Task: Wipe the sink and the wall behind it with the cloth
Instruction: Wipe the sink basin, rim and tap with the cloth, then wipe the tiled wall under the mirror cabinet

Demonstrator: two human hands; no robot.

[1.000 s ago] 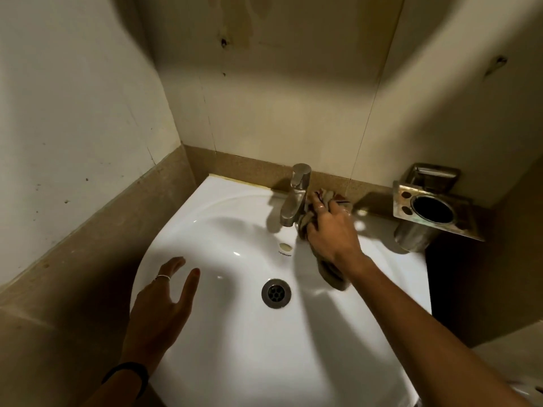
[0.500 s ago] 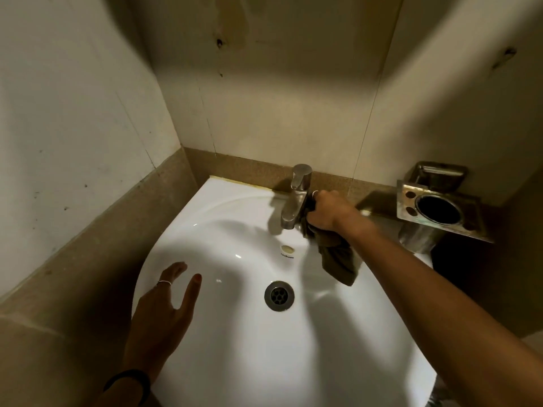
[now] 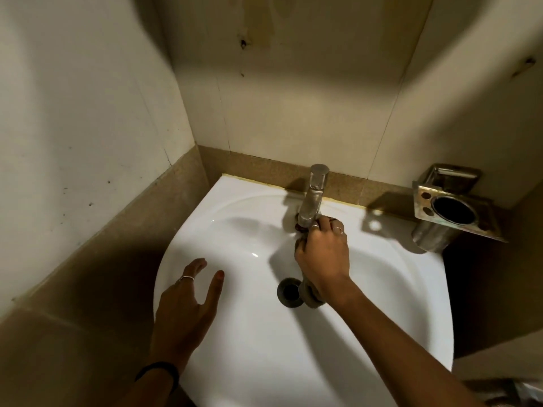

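cloth (image 3: 309,293): bunched in right hand (image 3: 323,257), frame centre; tail hangs down beside drain (image 3: 289,292)
key relation: tap (image 3: 312,198) touches the fingertips, just above them; spout runs down-left
right fingers (image 3: 318,223): curled, holding cloth against tap base
left hand (image 3: 183,306): lower left, fingers spread wide, holding nothing, over sink (image 3: 235,348) rim
wall (image 3: 293,113): above tap, looks not yet wiped
nearer hand: right

White sink (image 3: 382,289): open basin between the hands. Tap (image 3: 312,198) stands at the back; metal holder (image 3: 452,210) juts from the right wall.
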